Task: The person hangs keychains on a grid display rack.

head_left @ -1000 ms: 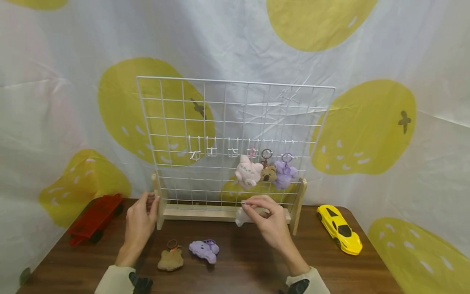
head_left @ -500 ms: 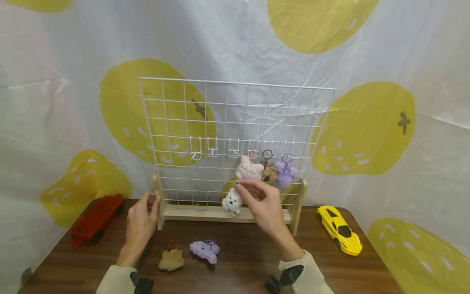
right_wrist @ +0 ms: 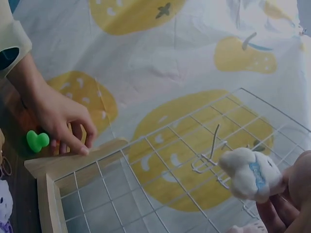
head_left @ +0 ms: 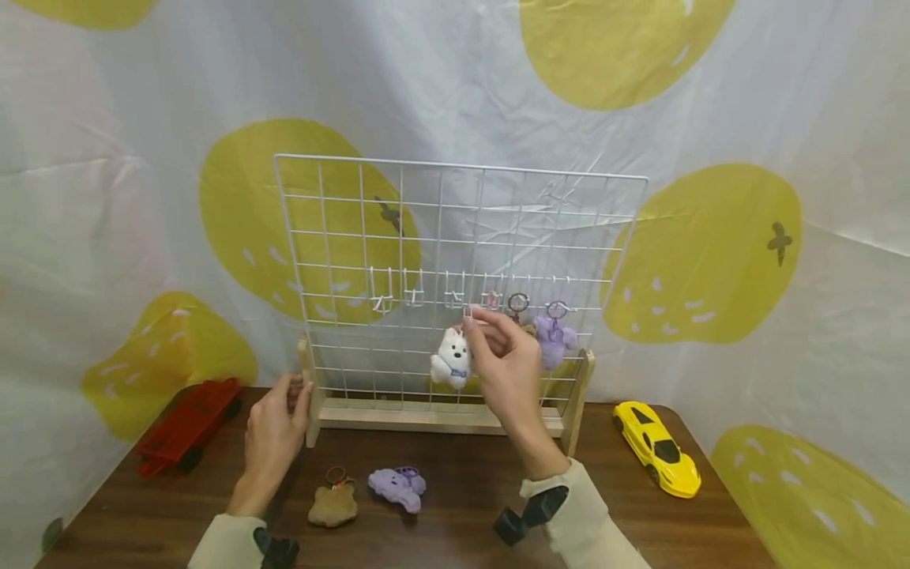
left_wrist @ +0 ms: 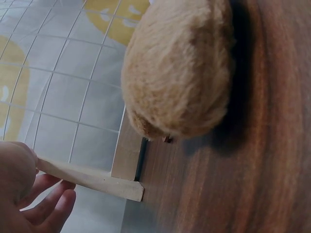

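My right hand (head_left: 508, 363) pinches the top of a white plush bear keychain (head_left: 453, 359) with a blue bow, which hangs upright in front of a white wire grid (head_left: 426, 204). Just above the fingertips are small white hooks (head_left: 453, 299) on the grid. The left hand (head_left: 276, 427) grips the rack's left wooden upright (head_left: 310, 395), its fingers around the post in the left wrist view. At the right of the hook row hang a purple plush keychain (head_left: 554, 344) and a brown one, partly covered by the right hand. That hand hides a pink plush.
On the dark table (head_left: 462, 521) lie a brown plush keychain (head_left: 332, 506) and a purple one (head_left: 400, 486). A yellow toy car (head_left: 657, 449) stands at the right, a red wheeled toy (head_left: 188, 427) at the left. A patterned curtain (head_left: 711, 253) hangs behind the rack.
My right hand has lifted the white plush bear from near the rack's base up toward the hooks, and the bear now faces forward. The left hand has stayed on the upright.
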